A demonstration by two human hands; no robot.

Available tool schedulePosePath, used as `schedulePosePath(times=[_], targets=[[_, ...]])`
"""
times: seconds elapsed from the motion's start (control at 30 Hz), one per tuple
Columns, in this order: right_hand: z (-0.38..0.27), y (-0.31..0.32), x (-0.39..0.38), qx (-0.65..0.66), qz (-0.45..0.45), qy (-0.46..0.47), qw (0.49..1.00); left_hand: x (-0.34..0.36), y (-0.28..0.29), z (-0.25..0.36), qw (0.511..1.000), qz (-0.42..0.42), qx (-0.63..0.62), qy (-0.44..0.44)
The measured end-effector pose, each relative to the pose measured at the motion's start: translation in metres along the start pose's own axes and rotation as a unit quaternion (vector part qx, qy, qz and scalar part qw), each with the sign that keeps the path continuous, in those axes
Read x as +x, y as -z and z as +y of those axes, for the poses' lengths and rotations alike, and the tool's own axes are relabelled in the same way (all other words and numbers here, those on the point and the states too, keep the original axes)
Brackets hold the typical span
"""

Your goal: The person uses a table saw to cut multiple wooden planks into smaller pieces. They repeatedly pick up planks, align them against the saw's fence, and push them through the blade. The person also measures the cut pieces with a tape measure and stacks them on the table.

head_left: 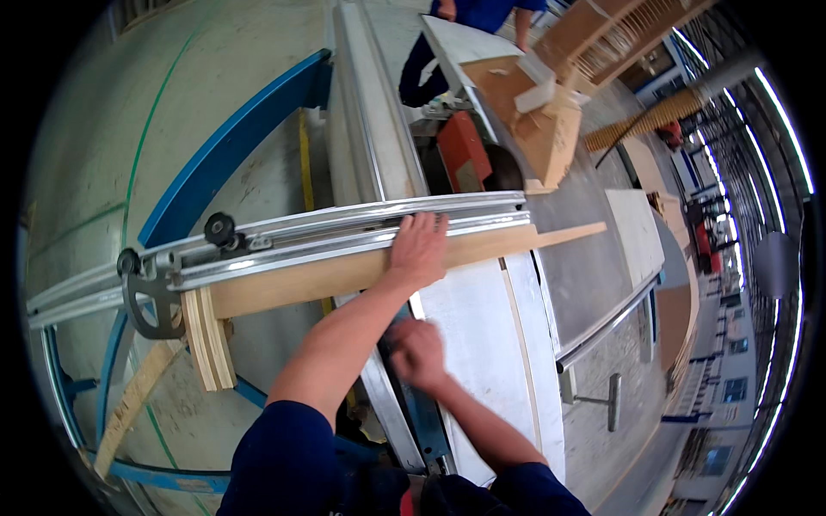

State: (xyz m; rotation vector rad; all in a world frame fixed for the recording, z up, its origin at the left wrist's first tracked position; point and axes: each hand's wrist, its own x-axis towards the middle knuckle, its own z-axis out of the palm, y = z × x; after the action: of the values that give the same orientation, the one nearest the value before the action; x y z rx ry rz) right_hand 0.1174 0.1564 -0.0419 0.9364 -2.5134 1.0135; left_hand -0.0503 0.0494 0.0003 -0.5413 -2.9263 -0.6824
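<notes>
A long light-brown wooden board (335, 275) lies along an aluminium fence (292, 234) that crosses the sliding table of a panel saw. My left hand (420, 248) bears on the board, its fingers bent over the fence rail, so board and rail are gripped together. Closer to me, my right hand (416, 354) is curled closed beside the edge of the white table (473, 318). It is slightly blurred, and whatever is inside it, if anything, is hidden. At the board's left end stands a short stack of wood strips (208, 340), next to a black curved stop (151, 301).
A black knob (219, 230) sits on the fence. Beyond it are an orange-red guard (463, 150) and a blue curved frame arm (232, 142). Brown panels (551, 138) lie on the far table, where another person (469, 17) stands. A grey table (585, 258) extends to the right.
</notes>
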Motion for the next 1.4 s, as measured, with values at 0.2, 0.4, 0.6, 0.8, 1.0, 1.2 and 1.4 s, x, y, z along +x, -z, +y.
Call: schedulePosePath(times=[0.2, 0.4, 0.6, 0.8, 1.0, 1.2, 1.4], targets=[[0.123, 0.08, 0.104, -0.176, 0.168, -0.108, 0.964, 0.002, 0.003, 0.013, 1.0, -0.021, -0.007, 0.004], [0.186, 0.097, 0.118, -0.165, -0.001, -0.016, 0.986, 0.003, 0.003, 0.018, 0.999, -0.038, 0.017, 0.009], [0.188, 0.091, 0.118, -0.158, 0.051, -0.035, 0.985, 0.008, 0.001, 0.024, 0.997, -0.045, 0.054, 0.017], [0.194, 0.094, 0.119, -0.131, 0.086, -0.007, 0.988, 0.023, -0.024, 0.059, 0.995, 0.054, 0.085, -0.006], [0.195, 0.099, 0.117, -0.093, 0.093, -0.014, 0.991, 0.03, -0.039, 0.056, 0.991, 0.094, 0.098, -0.022], [0.235, 0.167, 0.065, -0.119, 0.334, -0.008, 0.935, 0.029, -0.03, 0.056, 0.993, 0.038, 0.109, 0.018], [0.354, 0.3, 0.006, -0.263, 0.207, -0.304, 0.892, 0.032, -0.028, 0.064, 0.993, 0.025, 0.108, 0.039]])
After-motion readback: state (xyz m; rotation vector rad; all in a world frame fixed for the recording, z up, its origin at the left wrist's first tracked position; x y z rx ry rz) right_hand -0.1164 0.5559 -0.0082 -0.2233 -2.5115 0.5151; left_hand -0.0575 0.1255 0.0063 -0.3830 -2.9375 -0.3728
